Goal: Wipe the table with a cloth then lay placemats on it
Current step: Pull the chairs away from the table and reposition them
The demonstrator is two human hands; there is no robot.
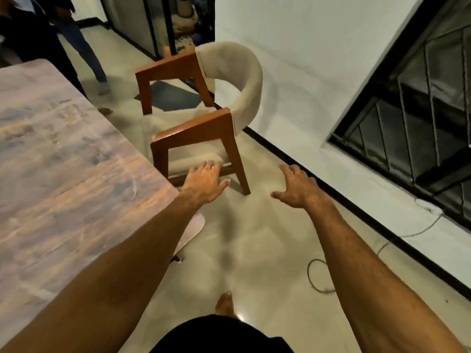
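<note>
Table [63, 161] of streaked wood fills the left; left hand [204, 183] and right hand [297, 188] spread, grips wide and empty, before a curved-backed, wooden-framed chair [193, 131].

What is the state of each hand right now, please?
Left hand: open, fingers spread before the beige-cushioned brown wooden chair, holding nothing.
Right hand: open, fingers spread, holding nothing.

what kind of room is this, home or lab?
Most likely a home dining area: a long wooden table with an upholstered wooden armchair drawn up near its edge, a polished floor, and a barred window in a plain white wall.
</note>
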